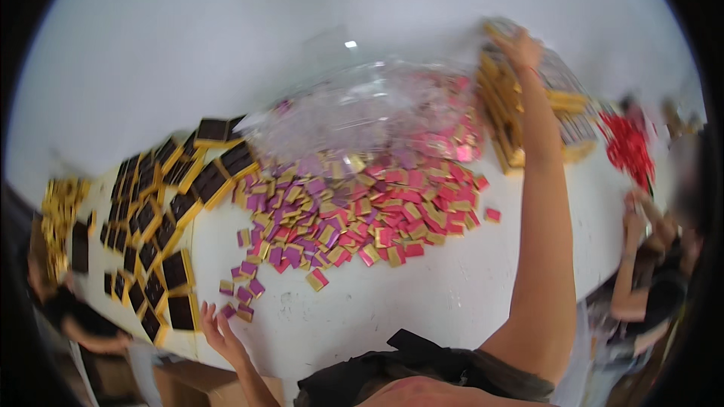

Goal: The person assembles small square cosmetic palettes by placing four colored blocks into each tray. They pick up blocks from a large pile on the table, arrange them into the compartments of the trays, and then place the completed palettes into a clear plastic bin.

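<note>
My right arm reaches far across the table. My right hand [519, 48] is closed on the end of a flat yellow-edged box [498, 27] at the top of a stack of similar boxes [501, 102]; blur hides the exact grip. Low on the left, my left hand [220, 333] is open, fingers apart, with nothing in it. Just beyond its fingertips lie a few small purple-and-gold wrapped pieces [244, 311]. They trail off a wide heap of pink, purple and gold wrapped pieces [392, 207] in the middle. Clear plastic bags [332, 124] cover the heap's far side.
Many yellow-edged boxes with dark compartments [179, 270] spread over the table's left part. Beyond them lie gold items [63, 215]. Red ribbon-like strips [627, 145] lie at the right. Co-workers sit at the right [667, 294] and left [75, 309]. A cardboard box [185, 388] stands below the front edge.
</note>
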### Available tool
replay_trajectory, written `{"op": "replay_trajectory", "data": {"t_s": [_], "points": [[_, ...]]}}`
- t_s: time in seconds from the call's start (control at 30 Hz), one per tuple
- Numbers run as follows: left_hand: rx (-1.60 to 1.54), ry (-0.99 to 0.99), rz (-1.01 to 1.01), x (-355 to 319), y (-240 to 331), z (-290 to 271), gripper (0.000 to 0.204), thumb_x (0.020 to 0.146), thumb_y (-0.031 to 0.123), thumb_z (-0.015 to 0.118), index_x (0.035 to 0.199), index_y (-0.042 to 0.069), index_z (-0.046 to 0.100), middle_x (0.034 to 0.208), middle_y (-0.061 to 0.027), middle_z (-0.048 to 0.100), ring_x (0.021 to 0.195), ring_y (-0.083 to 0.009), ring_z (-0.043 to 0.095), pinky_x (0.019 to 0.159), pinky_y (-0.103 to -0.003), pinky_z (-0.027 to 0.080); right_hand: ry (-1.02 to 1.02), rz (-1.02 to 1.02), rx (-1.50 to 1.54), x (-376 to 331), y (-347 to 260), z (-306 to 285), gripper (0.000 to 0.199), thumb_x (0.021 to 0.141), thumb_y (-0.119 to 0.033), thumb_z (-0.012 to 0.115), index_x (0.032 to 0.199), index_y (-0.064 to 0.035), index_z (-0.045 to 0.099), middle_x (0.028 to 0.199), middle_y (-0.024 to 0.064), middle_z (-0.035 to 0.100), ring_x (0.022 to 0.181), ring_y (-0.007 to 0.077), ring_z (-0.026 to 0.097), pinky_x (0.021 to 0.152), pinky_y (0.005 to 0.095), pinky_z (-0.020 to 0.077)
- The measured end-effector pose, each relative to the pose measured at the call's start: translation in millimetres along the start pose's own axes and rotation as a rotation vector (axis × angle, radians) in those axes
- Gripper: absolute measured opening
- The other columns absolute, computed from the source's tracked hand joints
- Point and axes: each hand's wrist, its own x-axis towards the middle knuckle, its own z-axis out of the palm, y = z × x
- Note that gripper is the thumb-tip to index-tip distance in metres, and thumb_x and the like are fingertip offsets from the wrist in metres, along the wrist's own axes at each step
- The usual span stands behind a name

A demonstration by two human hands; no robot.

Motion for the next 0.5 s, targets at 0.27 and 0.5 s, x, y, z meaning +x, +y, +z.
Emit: {"op": "replay_trajectory", "data": {"t_s": [0.27,0.5], "points": [[0.405,0.042,0.178,47.4,12.3,-35.4,0.028,0.089,0.008,0.068,0.116,0.002,0.065,0.132,-0.0195,0.058,0.126,-0.0342,0.053,0.108,-0.041,0.038,-0.375,-0.706,-0.552,54.3,82.5,140.1,0.052,0.104,-0.031,0.033,0.156,-0.0286,0.029,0.148,0.0243,0.045,0.135,0.0496,0.043,0.106,0.0613,0.0394],[0.895,0.054,-0.012,95.6,-36.1,-72.7,0.090,0.075,0.046,0.083,0.143,0.002,0.044,0.149,-0.0232,0.044,0.136,-0.0401,0.042,0.111,-0.048,0.034,-0.191,-0.385,0.136,54.5,81.3,192.3,0.079,0.093,-0.047,0.061,0.159,-0.0257,0.023,0.152,0.0263,0.036,0.143,0.0438,0.030,0.110,0.0548,0.0361]]}}
